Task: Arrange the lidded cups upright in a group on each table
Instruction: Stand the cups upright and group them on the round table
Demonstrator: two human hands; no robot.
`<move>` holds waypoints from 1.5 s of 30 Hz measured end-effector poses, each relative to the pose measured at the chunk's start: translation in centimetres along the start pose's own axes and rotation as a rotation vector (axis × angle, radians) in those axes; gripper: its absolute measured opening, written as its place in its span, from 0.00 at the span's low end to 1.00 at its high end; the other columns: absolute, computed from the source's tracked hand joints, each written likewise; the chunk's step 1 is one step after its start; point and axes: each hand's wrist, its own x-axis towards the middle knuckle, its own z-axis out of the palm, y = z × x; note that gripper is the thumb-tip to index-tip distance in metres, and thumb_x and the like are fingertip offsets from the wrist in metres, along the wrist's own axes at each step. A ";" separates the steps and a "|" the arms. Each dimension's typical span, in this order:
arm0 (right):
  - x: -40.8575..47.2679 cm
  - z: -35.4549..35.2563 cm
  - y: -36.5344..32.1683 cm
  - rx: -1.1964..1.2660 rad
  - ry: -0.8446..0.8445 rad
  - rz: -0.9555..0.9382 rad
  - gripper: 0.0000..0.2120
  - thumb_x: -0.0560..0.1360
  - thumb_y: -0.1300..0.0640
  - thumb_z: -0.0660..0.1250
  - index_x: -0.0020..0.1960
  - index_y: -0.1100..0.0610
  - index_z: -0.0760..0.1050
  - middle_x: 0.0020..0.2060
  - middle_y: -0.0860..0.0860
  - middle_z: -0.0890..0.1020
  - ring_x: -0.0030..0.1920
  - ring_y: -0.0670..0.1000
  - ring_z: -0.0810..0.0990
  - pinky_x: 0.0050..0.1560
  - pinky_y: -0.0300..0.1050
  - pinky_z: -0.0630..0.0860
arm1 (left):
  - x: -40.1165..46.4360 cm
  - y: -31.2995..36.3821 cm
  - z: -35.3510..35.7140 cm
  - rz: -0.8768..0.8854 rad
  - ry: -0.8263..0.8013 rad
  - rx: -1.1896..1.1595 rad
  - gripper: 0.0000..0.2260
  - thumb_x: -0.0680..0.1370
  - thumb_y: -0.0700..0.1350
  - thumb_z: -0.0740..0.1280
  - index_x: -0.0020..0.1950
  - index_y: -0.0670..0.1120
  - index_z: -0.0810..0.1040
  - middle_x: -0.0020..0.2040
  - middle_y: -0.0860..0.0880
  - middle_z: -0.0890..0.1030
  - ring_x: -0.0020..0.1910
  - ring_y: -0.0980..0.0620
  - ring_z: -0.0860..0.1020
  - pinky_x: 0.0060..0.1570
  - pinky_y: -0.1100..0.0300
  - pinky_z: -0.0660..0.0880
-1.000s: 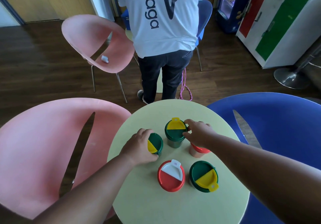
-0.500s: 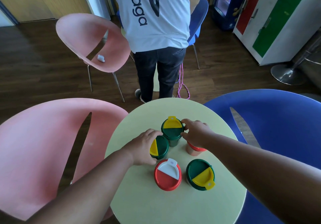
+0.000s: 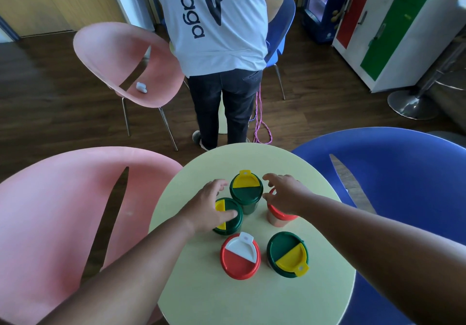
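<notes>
At the frame's centre, five lidded cups [image 3: 245, 192] stand upright, clustered on the table [image 3: 252, 299], with the left hand [image 3: 210, 205] resting spread-fingered on one green lid and the right hand [image 3: 285, 194] loosely spread beside the far cup, seemingly nudging the group tighter.

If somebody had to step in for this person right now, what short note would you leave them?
Left hand: fingers relaxed, resting over the left green cup, gripping nothing.
Right hand: fingers spread above the far red cup, holding nothing.
Cups: five, all lidded and upright, grouped on the round table. The far green cup sits between the hands; the near red cup and the near green cup stand closer to the camera.
Done: this table's group looks arranged.
Left: probably other tables; none with cups is clearly in view.
</notes>
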 end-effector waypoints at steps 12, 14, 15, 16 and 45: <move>0.7 0.6 -0.9 -0.028 0.000 -0.010 0.24 0.80 0.45 0.63 0.75 0.47 0.63 0.61 0.51 0.80 0.60 0.56 0.75 0.59 0.51 0.73 | 1.3 0.6 1.1 -0.328 -0.016 -0.010 0.21 0.71 0.57 0.71 0.63 0.55 0.75 0.64 0.53 0.76 0.60 0.51 0.75 0.56 0.57 0.74; 0.8 0.6 -1.0 -0.026 0.006 -0.001 0.24 0.80 0.44 0.62 0.74 0.48 0.64 0.61 0.52 0.80 0.59 0.57 0.75 0.58 0.51 0.72 | 1.2 0.1 1.0 -0.338 -0.005 -0.089 0.18 0.71 0.55 0.70 0.61 0.57 0.77 0.61 0.54 0.78 0.58 0.52 0.76 0.56 0.57 0.75; 0.9 0.6 -1.0 -0.028 0.011 0.002 0.23 0.81 0.44 0.62 0.74 0.48 0.64 0.60 0.52 0.80 0.59 0.57 0.75 0.58 0.51 0.72 | 1.1 -0.1 1.0 -0.337 -0.002 -0.117 0.17 0.71 0.54 0.70 0.59 0.57 0.78 0.59 0.54 0.79 0.57 0.53 0.77 0.56 0.57 0.75; 0.9 0.6 -1.1 -0.034 0.015 0.002 0.23 0.81 0.44 0.62 0.74 0.48 0.64 0.60 0.52 0.81 0.60 0.57 0.75 0.59 0.51 0.71 | 1.1 -0.3 0.9 -0.330 0.001 -0.139 0.16 0.71 0.53 0.70 0.59 0.57 0.78 0.57 0.54 0.80 0.56 0.53 0.78 0.56 0.56 0.76; -2.7 0.0 2.9 0.164 -0.123 0.101 0.51 0.66 0.42 0.79 0.79 0.44 0.51 0.72 0.52 0.67 0.68 0.57 0.71 0.62 0.52 0.78 | 3.6 2.9 1.2 -0.047 0.068 0.053 0.39 0.71 0.56 0.74 0.77 0.59 0.58 0.73 0.53 0.65 0.70 0.50 0.68 0.66 0.52 0.70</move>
